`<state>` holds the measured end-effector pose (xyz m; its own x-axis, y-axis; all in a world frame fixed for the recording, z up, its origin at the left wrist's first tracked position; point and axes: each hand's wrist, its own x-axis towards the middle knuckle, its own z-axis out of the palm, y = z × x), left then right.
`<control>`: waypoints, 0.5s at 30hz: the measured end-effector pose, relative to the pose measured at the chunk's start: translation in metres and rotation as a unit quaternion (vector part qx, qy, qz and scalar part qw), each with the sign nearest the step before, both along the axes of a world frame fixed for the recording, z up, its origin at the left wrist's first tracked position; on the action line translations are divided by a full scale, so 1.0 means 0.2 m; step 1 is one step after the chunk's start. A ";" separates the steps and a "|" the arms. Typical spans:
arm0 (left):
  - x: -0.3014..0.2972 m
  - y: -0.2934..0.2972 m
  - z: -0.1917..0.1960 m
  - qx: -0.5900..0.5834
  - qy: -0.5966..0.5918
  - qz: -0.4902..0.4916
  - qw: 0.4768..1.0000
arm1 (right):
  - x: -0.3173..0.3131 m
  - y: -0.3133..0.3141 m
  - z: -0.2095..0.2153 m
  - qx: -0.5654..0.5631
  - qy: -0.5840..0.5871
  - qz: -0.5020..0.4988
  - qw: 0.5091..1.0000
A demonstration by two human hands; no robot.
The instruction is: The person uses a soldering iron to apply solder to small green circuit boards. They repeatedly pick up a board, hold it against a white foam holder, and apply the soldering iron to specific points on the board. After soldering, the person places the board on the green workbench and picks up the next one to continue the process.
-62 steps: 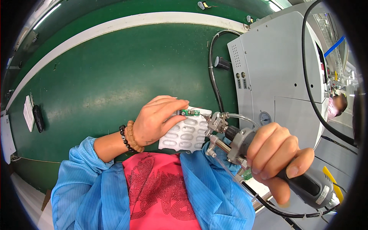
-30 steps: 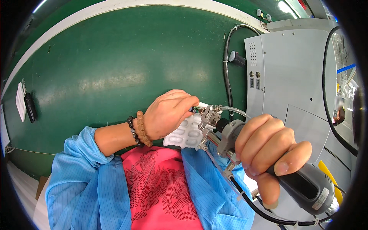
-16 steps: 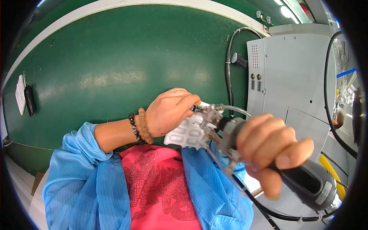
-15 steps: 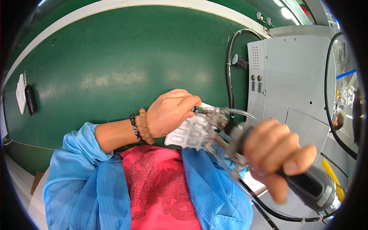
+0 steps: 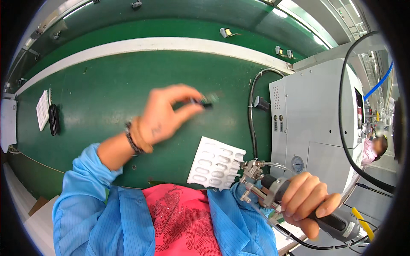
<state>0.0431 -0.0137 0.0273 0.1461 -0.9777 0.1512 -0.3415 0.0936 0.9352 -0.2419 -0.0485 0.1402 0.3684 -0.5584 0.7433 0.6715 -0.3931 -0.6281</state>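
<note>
My left hand is raised over the green table, away from the tool. Thumb and fingers pinch a small electronic part with a dark body and a bit of green circuit board, blurred by motion. My right hand is wrapped round the grip of a black electric screwdriver. Its metal head, with a clear tube and thin hoses, points left. Close by the head lies a white moulded tray with rows of oval hollows; its right edge is partly behind the head.
A grey machine box with a round gauge stands at the right. A black cable and a dark cylinder lie beside it. Far left are a black case and a white tray. Another person is in the right background.
My left hand has moved up and left with the small part, away from the screwdriver head. The view has shifted, showing more of the far side. My right hand keeps its grip.
</note>
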 end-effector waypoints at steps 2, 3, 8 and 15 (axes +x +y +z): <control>0.18 -0.18 -0.02 -0.027 -0.056 0.067 0.996 | 0.01 0.00 -0.02 -0.005 0.005 -0.007 1.000; 0.30 -0.27 -0.04 -0.043 -0.099 0.116 0.987 | 0.02 -0.01 -0.02 -0.007 0.011 0.001 1.000; 0.51 -0.73 -0.11 -0.256 -0.386 0.181 0.867 | 0.03 -0.04 -0.01 -0.018 0.046 0.022 0.999; 0.23 -1.19 -0.33 -0.109 -0.397 -0.020 0.911 | 0.00 -0.07 -0.02 0.010 0.046 0.012 0.999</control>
